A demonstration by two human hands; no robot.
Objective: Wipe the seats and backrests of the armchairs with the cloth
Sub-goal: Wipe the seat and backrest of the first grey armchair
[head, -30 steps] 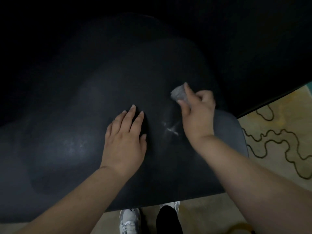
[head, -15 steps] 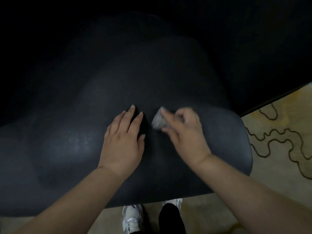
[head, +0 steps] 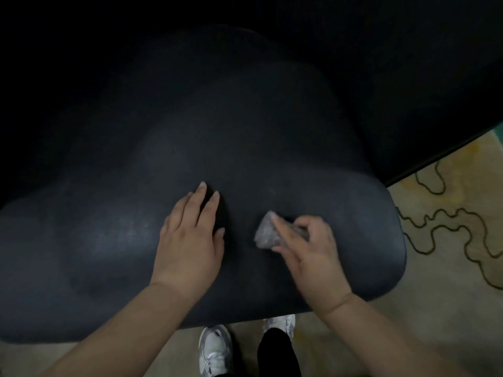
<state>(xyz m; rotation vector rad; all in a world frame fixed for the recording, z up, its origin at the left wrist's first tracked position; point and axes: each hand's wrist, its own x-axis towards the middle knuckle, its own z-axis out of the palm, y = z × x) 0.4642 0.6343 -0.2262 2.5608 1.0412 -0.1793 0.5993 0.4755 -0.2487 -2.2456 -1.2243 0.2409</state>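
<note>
Grey and crumpled, the cloth sits bunched in my right hand, just right of frame centre, fingers and thumb curled round it so its free end pokes up and left and presses on the dark seat of the armchair. My left hand lies just beside it, apart from the cloth, palm down with fingers straight and lightly spread, bracing on the same cushion. What worries me is that wad: balled this small, it touches only a narrow strip, so I judge patches of the seat could be missed, and the backrest, lost in shadow toward the upper part of the frame, is too dark for me to tell clean from dirty. The bracing palm could also leave marks on upholstery meant to be wiped. As for pose, both forearms come up from the lower corners and converge on the cushion, the right wrist bent so the knuckles tilt left, the left wrist nearly straight. Below the seat's front edge I see white sneakers on a pale carpet with dark squiggly lines at the right.
</note>
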